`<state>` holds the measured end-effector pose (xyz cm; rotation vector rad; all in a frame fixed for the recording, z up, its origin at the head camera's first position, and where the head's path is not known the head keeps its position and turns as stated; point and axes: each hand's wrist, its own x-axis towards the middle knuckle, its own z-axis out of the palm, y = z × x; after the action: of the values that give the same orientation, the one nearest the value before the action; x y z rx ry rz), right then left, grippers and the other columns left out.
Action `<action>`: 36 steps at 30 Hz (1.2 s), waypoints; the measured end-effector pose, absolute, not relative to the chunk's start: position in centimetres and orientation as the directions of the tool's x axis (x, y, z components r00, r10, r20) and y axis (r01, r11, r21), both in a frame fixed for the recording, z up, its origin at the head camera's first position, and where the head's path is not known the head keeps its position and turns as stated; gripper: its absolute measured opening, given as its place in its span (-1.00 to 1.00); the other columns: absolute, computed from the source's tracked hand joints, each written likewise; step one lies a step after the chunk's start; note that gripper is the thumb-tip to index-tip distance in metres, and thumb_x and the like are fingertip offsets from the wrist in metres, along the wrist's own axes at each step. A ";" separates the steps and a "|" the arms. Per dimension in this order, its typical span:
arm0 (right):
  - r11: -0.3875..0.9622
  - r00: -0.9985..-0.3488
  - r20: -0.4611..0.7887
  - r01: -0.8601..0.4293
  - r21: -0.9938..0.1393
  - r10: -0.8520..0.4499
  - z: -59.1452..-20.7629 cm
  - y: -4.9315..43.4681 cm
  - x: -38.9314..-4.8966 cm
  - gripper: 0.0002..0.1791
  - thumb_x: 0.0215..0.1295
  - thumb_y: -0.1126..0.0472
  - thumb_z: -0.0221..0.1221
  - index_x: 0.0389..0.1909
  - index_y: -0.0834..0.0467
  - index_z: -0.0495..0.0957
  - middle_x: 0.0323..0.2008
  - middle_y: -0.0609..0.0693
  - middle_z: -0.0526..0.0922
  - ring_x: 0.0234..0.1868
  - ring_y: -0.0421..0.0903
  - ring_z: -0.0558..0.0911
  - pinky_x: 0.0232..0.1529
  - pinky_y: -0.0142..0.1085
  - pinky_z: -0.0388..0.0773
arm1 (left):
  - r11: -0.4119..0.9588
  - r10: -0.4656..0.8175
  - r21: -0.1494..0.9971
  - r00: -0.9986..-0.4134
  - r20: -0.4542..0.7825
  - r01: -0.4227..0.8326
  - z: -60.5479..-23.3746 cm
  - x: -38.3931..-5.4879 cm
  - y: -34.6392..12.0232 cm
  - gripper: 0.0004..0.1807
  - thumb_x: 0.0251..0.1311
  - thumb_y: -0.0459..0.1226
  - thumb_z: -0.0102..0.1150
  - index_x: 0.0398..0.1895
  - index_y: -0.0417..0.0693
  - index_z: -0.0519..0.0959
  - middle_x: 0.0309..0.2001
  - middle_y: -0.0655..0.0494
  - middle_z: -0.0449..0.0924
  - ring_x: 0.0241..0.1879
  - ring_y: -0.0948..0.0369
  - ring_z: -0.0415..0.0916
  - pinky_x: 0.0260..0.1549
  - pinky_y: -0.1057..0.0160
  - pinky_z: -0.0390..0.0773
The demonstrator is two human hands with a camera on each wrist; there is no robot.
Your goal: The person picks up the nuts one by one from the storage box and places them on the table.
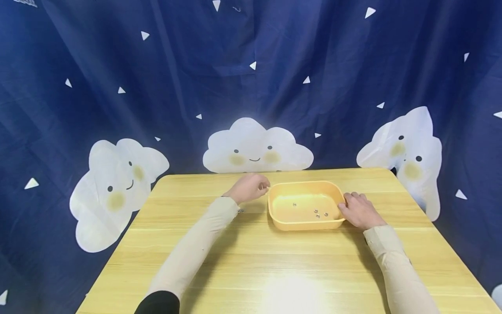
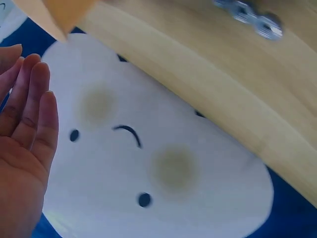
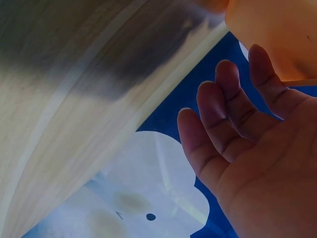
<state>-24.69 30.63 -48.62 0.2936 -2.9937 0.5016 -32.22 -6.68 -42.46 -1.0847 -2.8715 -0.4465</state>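
An orange-yellow plastic tray (image 1: 307,226) sits near the back of the table, with several small shiny metal nuts (image 1: 326,214) on its floor. My right hand (image 1: 360,211) grips the tray's right rim, thumb over the edge and fingers outside; the right wrist view shows those fingers bent against the tray wall (image 3: 272,29). By the left rim is my left hand (image 1: 248,188), its fingers loosely bent and thumb tip close to the fingertips. Under that wrist, more metal nuts (image 2: 268,26) lie in a row on the wood.
The light wooden table (image 1: 251,266) has its back edge just behind the tray. Beyond it hangs a dark blue curtain (image 1: 176,56) with white clouds and triangles. A bright glare patch lies on the front of the table.
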 end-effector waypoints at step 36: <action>0.927 -0.977 0.129 -0.203 -0.315 -0.170 -48.9 30.8 -24.8 -0.73 0.43 0.12 0.00 -0.28 0.25 0.51 -0.22 0.26 0.61 -0.17 0.29 0.53 -0.10 0.21 0.47 | 0.518 0.849 -0.039 -0.519 -0.098 0.855 -43.8 -29.7 9.7 -0.90 0.33 -0.28 0.26 -0.28 0.16 0.71 -0.25 0.39 0.70 -0.31 0.40 0.60 -0.28 0.45 0.57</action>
<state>-24.81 30.81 -48.91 0.2900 -2.9862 0.5044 -29.67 9.73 -43.81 -1.5709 -2.7941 0.1324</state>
